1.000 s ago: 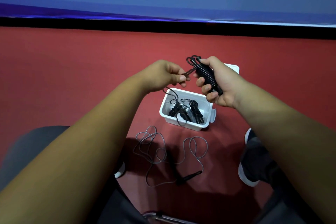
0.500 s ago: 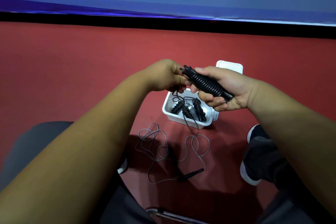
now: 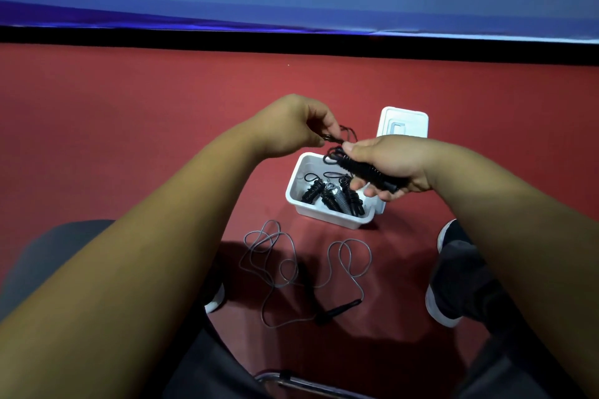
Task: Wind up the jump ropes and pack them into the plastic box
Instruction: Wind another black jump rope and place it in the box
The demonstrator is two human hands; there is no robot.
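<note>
My right hand (image 3: 385, 162) grips a wound black jump rope (image 3: 363, 170), its cord coiled tightly round the handles, just above the white plastic box (image 3: 299, 204). My left hand (image 3: 291, 126) pinches the rope's loose end (image 3: 343, 136) a little up and left of the bundle. Inside the box lie several wound black ropes (image 3: 334, 194). An unwound grey rope (image 3: 278, 262) sprawls in loops on the red floor in front of the box, its black handle (image 3: 337, 311) nearest me.
The box's white lid (image 3: 403, 121) lies on the floor behind the box. My dark shoes (image 3: 453, 272) stand to the right of the loose rope. A metal chair frame (image 3: 308, 382) shows at the bottom. A black-edged blue wall runs across the back.
My right hand has lowered the wound bundle toward the box and tipped it flatter. My left hand has drawn the loose end up and away from the bundle.
</note>
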